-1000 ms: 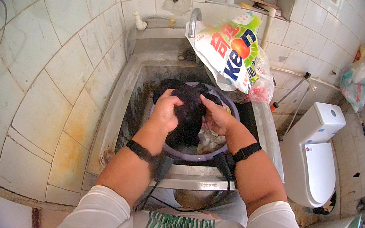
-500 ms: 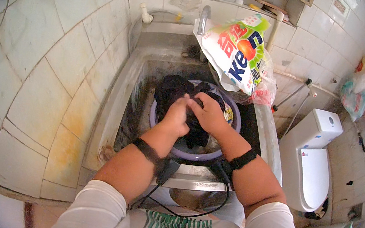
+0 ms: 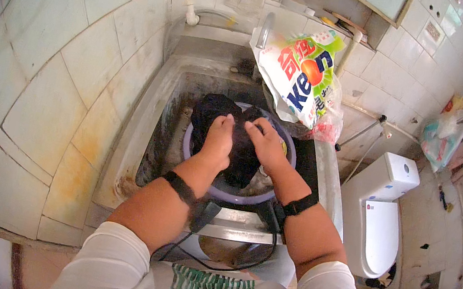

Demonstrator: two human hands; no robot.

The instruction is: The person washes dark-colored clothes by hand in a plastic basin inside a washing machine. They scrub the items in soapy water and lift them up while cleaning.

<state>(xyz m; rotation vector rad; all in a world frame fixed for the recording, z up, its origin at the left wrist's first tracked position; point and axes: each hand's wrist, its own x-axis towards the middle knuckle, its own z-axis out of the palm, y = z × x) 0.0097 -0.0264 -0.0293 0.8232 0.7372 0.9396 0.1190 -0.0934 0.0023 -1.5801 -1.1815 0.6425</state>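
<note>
A dark piece of clothing (image 3: 243, 168) lies bunched up in a round purple basin (image 3: 242, 199), and some of it spills over the far left rim. My left hand (image 3: 219, 143) is closed on the cloth, thumb uppermost. A short way to its right, my right hand (image 3: 266, 147) pinches another part of the same dark clothing. Cloth stretches between the two hands. Beside my right hand a bit of something yellow shows in the basin, too covered to make out. Black bands with small dark devices are strapped round both forearms.
The basin stands in a stained sink (image 3: 130, 155) with a metal faucet (image 3: 266, 31) at the back. A large white and green detergent bag (image 3: 301, 73) leans at its far right corner. A white toilet (image 3: 380, 237) stands to the right, a tiled wall (image 3: 82, 101) to the left.
My hands, close together before, are now farther apart, with the dark cloth between them. The whole view has shifted slightly.
</note>
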